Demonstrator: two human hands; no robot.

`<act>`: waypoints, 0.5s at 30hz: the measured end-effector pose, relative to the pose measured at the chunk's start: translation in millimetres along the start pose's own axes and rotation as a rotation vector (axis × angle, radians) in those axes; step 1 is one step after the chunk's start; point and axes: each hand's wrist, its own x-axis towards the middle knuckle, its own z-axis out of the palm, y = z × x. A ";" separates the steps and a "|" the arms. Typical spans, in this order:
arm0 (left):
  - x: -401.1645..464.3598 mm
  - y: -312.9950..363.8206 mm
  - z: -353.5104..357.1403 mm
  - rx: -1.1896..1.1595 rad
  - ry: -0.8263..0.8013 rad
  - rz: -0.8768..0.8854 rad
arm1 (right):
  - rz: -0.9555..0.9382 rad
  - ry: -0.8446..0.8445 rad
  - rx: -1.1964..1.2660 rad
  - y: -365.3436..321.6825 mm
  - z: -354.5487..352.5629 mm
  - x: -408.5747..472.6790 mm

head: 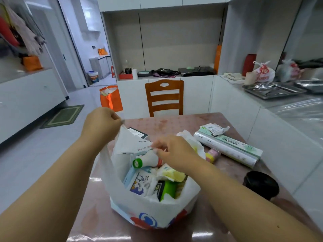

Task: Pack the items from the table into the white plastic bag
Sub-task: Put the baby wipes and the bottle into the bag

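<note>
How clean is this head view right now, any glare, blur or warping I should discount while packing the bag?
Head view: wide-angle warping bows the cabinets and counter at the edges; ceiling light glares off the glossy table near the front edge; the right hand over the white bottle is slightly motion-blurred; print on the white plastic bag and the cling film roll is too soft to read.

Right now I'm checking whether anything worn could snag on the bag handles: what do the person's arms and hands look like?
Both forearms are bare as far as the view shows: no sleeves, gloves, watch, bracelets or rings are visible on the left hand or the right hand. One small dark spot marks the right forearm near the frame's lower right edge. The fingers show no visible coverings.
</note>
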 end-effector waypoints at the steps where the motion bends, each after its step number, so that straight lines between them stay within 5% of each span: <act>1: -1.3 3.1 -0.4 0.047 -0.003 0.013 | -0.013 0.109 0.040 3.6 -11.9 -2.5; 7: -8.5 51.2 7.0 0.292 0.115 0.153 | 0.213 0.488 0.250 67.3 -69.7 13.3; 10: -26.0 88.3 21.2 0.022 0.132 0.248 | 0.389 0.556 0.367 112.3 -85.5 32.0; 15: -34.0 125.2 70.7 -0.328 -0.200 0.140 | 0.699 0.586 0.414 208.5 -118.1 72.8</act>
